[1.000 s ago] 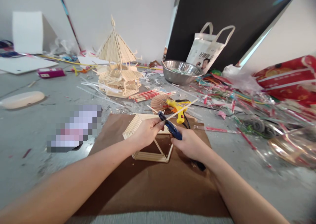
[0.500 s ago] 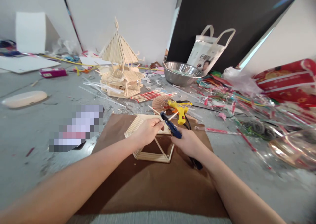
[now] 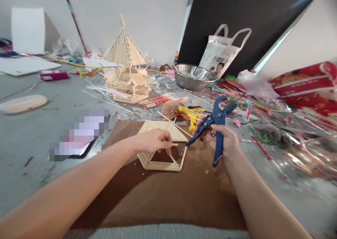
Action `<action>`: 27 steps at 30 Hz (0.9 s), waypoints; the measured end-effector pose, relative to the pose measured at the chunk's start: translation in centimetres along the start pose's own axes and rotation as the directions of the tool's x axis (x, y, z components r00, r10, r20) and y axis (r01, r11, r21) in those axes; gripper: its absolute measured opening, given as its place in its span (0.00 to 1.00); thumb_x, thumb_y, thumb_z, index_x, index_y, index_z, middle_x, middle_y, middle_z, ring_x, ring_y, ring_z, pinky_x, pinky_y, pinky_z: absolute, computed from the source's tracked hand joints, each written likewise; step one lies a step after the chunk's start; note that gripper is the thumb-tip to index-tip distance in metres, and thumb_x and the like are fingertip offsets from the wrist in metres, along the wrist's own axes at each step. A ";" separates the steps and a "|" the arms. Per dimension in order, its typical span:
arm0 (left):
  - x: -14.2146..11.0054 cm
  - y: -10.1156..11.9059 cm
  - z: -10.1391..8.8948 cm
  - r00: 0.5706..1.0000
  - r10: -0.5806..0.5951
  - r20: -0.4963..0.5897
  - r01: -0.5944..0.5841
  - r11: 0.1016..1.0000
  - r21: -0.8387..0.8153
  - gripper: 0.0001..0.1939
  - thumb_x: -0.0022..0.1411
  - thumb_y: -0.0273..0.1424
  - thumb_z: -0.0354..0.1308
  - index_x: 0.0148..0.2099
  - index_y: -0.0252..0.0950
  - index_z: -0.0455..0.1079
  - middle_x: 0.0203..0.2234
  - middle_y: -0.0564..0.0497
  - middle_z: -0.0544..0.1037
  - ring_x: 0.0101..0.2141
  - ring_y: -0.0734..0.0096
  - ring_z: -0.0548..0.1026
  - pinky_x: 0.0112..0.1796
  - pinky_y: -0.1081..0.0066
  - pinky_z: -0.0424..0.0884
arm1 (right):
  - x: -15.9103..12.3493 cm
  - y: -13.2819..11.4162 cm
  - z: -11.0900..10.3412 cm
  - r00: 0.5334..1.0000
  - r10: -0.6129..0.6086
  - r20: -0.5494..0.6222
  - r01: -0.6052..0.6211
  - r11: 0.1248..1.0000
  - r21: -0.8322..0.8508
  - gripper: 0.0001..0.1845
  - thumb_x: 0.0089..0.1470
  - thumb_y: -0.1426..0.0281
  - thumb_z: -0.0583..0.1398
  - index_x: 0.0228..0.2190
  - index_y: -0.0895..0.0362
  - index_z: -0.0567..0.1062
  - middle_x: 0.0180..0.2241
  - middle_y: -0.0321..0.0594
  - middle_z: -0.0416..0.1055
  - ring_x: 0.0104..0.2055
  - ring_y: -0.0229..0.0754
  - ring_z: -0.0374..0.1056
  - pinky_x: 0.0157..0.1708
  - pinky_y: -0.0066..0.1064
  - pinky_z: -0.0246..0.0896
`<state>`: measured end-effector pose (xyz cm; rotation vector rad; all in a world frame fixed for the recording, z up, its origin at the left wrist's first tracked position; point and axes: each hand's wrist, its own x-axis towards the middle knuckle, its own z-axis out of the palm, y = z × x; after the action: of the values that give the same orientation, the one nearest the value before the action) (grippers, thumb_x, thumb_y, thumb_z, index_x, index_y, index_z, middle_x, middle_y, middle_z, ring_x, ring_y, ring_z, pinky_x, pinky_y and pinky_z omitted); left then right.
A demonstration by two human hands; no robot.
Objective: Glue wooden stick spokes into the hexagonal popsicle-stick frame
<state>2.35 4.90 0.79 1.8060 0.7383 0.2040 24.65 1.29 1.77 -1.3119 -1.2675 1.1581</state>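
My left hand [image 3: 155, 140] is closed in a pinch above a six-sided frame of pale wooden sticks [image 3: 163, 166]. A short stick piece [image 3: 174, 144] pokes out from its fingertips. My right hand [image 3: 228, 140] grips a blue pipe cutter [image 3: 219, 121], lifted to the right of the frame, its curved jaw and blade spread apart at the top. The frame lies on a brown sheet [image 3: 163, 200]; its far and left sections are filled with rows of sticks. A long thin stick [image 3: 175, 123] slants behind it, near a yellow glue gun [image 3: 194, 121].
Behind stands a stick-built pavilion [image 3: 126, 52] with a pointed roof. A metal bowl [image 3: 195, 81] and a white bag [image 3: 218, 52] are at the back. Plastic scraps [image 3: 252, 109] crowd the right. A phone [image 3: 81, 135] and a white oblong case [image 3: 23, 104] lie left.
The cutter has come away from the stick, and my right hand has raised and turned it rightward with jaws apart. My left hand has dropped slightly over the frame with a short stick piece.
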 end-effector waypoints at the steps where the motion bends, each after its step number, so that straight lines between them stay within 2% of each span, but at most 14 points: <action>1: 0.0 -0.1 0.0 1.000 0.016 -0.007 -0.015 0.997 0.074 0.07 0.49 0.32 0.50 0.29 0.34 0.65 0.25 0.51 0.74 0.23 0.77 0.67 0.24 0.78 0.59 | 0.1 0.0 -0.2 1.000 -0.007 -0.024 0.008 1.000 0.028 0.23 0.46 0.69 0.41 0.42 0.58 0.65 0.38 0.45 0.66 0.34 0.44 0.65 0.31 0.37 0.58; 5: 0.1 -0.3 0.4 0.997 0.019 -0.074 0.003 0.957 0.291 0.08 0.45 0.33 0.54 0.26 0.35 0.71 0.21 0.52 0.74 0.22 0.75 0.67 0.22 0.78 0.57 | -0.1 -0.6 -0.8 0.997 -0.008 -0.083 0.021 0.986 0.165 0.25 0.50 0.68 0.37 0.44 0.57 0.64 0.42 0.46 0.63 0.37 0.45 0.64 0.34 0.38 0.54; 10: 0.0 -0.3 0.8 0.999 -0.033 -0.038 0.045 0.928 0.371 0.11 0.45 0.37 0.54 0.28 0.37 0.72 0.22 0.52 0.75 0.22 0.74 0.68 0.22 0.77 0.56 | -0.4 -0.8 -1.8 0.989 -0.010 -0.146 0.039 0.980 0.194 0.26 0.52 0.65 0.36 0.40 0.61 0.67 0.45 0.51 0.60 0.41 0.44 0.61 0.35 0.35 0.52; 13: 0.0 -0.1 0.9 0.997 -0.073 -0.024 0.077 0.912 0.402 0.11 0.45 0.38 0.54 0.28 0.37 0.72 0.23 0.52 0.76 0.23 0.74 0.69 0.22 0.78 0.57 | 0.1 0.0 -2.6 0.983 0.021 -0.183 0.022 0.973 0.231 0.25 0.51 0.63 0.39 0.35 0.61 0.69 0.41 0.51 0.64 0.39 0.44 0.62 0.35 0.35 0.53; 15: 0.0 0.1 0.8 0.995 -0.100 -0.009 0.095 0.902 0.421 0.12 0.44 0.38 0.54 0.28 0.37 0.73 0.23 0.52 0.76 0.23 0.75 0.69 0.23 0.78 0.57 | 0.7 0.8 -3.1 0.983 0.015 -0.185 0.054 0.929 0.365 0.21 0.48 0.64 0.42 0.33 0.59 0.69 0.36 0.48 0.66 0.36 0.44 0.63 0.35 0.36 0.55; 17: 0.1 0.2 0.8 0.992 -0.129 0.008 0.113 0.894 0.433 0.12 0.44 0.37 0.54 0.29 0.37 0.73 0.23 0.53 0.75 0.23 0.76 0.68 0.23 0.78 0.58 | 1.4 1.5 -3.5 0.979 0.018 -0.203 0.101 0.823 0.559 0.17 0.43 0.67 0.45 0.31 0.59 0.69 0.30 0.45 0.68 0.31 0.44 0.64 0.33 0.39 0.57; 19: 0.1 0.1 0.9 0.989 -0.147 0.018 0.124 0.891 0.436 0.11 0.43 0.36 0.54 0.29 0.37 0.73 0.23 0.53 0.75 0.23 0.77 0.68 0.24 0.79 0.58 | 1.9 1.9 -3.9 0.976 0.032 -0.214 0.123 0.733 0.669 0.15 0.39 0.69 0.48 0.30 0.59 0.68 0.26 0.42 0.67 0.29 0.43 0.64 0.32 0.40 0.59; 22: 0.1 -0.2 1.1 0.990 -0.139 0.033 0.110 0.891 0.441 0.12 0.43 0.36 0.54 0.29 0.37 0.73 0.23 0.54 0.75 0.23 0.77 0.68 0.24 0.79 0.58 | 2.3 2.2 -4.4 0.970 0.044 -0.239 0.150 0.665 0.732 0.14 0.38 0.71 0.49 0.29 0.61 0.68 0.24 0.42 0.67 0.28 0.43 0.64 0.32 0.40 0.61; 27: 0.3 -0.6 1.4 0.992 -0.125 0.031 0.097 0.882 0.461 0.12 0.43 0.37 0.54 0.28 0.37 0.73 0.21 0.54 0.75 0.22 0.77 0.68 0.22 0.79 0.58 | 2.4 2.5 -4.9 0.941 0.069 -0.331 0.209 0.652 0.729 0.15 0.38 0.70 0.49 0.29 0.63 0.68 0.25 0.43 0.67 0.29 0.43 0.65 0.31 0.40 0.62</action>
<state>3.03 4.04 -0.31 2.1974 0.8982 -0.1150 29.84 3.56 -0.27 -0.7466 -0.4550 1.1574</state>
